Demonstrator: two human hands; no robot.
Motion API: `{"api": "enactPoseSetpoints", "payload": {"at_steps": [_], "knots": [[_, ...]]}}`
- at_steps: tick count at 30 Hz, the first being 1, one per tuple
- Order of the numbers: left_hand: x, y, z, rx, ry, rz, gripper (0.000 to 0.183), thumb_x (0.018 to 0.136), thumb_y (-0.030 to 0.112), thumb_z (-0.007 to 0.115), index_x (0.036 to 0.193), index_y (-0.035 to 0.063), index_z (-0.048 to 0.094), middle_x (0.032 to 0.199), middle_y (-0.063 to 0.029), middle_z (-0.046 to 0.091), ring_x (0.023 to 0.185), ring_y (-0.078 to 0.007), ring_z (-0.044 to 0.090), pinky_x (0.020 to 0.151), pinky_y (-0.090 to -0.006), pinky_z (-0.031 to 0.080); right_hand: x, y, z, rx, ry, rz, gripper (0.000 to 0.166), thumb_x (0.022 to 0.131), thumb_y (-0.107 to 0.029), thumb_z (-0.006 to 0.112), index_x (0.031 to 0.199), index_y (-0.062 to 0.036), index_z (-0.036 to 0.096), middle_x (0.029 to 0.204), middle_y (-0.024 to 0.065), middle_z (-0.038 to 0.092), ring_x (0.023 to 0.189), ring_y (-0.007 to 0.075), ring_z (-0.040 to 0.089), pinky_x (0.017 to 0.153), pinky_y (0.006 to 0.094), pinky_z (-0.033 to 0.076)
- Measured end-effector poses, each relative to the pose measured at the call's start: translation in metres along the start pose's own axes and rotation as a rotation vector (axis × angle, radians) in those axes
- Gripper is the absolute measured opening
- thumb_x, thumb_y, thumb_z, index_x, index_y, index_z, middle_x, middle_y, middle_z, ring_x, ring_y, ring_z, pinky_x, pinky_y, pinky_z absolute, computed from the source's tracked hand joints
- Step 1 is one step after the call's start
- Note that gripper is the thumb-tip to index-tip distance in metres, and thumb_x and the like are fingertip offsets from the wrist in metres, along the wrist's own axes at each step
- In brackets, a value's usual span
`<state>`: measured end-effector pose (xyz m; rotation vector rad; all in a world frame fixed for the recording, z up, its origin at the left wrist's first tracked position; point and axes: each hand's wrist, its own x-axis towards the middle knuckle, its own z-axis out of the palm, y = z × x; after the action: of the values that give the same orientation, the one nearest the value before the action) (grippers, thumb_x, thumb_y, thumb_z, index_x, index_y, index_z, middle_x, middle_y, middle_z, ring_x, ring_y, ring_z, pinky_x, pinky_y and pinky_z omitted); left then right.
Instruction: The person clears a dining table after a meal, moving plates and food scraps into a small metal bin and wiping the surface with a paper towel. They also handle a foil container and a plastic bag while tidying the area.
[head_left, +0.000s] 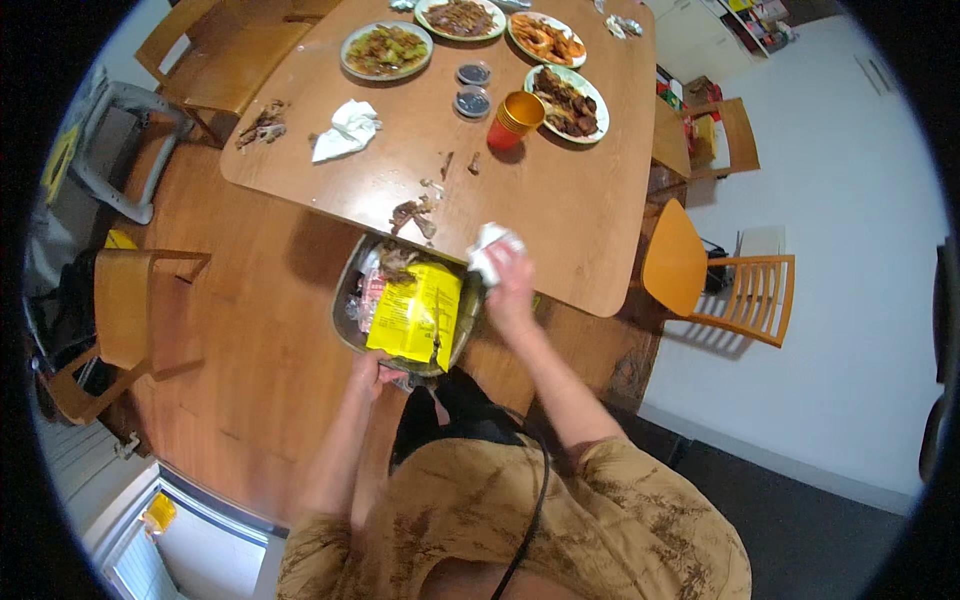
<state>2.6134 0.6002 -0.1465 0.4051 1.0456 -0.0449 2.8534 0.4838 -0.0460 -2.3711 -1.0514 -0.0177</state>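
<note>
My left hand (375, 372) grips the near rim of a waste bin (346, 315) held against the table's front edge. Inside the bin lie a bright yellow packet (412, 322), some clear and pink plastic wrapping (367, 300) and food scraps (397, 261). My right hand (511, 285) holds a crumpled white tissue (491, 247) at the edge of the wooden table (570, 247), just right of the bin. Gnawed bones (412, 216) lie on the tabletop close above the bin, with smaller bone bits (474, 163) farther in.
Stacked red paper cups (510, 127) stand near two small lidded tubs (472, 101). Plates of vegetables (386, 51), shrimp (546, 39) and dark meat (568, 105) sit farther back. A crumpled napkin (349, 131) and a bone pile (264, 126) lie left. Chairs (679, 259) flank the table.
</note>
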Motion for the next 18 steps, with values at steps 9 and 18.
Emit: {"api": "enactPoseSetpoints", "payload": {"at_steps": [9, 18], "knots": [[-0.025, 0.014, 0.024, 0.061, -0.015, 0.038, 0.036, 0.069, 0.004, 0.044, 0.104, -0.0058, 0.043, 0.093, -0.0177, 0.055, 0.078, -0.0279, 0.058, 0.063, -0.0373, 0.054, -0.014, 0.151, -0.031, -0.007, 0.335, 0.765, 0.034, 0.07, 0.003, 0.049, 0.104, -0.0029, 0.05, 0.107, 0.0162, 0.04, 0.095, 0.0258, 0.042, 0.084, 0.0333, 0.036], [-0.022, 0.012, 0.021, 0.047, 0.055, 0.003, 0.034, 0.072, 0.004, 0.042, 0.104, -0.0065, 0.043, 0.095, -0.0177, 0.054, 0.079, -0.0287, 0.058, 0.063, -0.0374, 0.053, 0.016, -0.022, 0.033, 0.057, -0.074, 0.133, 0.049, 0.056, 0.014, 0.045, 0.101, -0.0021, 0.052, 0.103, 0.0131, 0.045, 0.097, 0.0312, 0.04, 0.084, 0.0368, 0.036]]}}
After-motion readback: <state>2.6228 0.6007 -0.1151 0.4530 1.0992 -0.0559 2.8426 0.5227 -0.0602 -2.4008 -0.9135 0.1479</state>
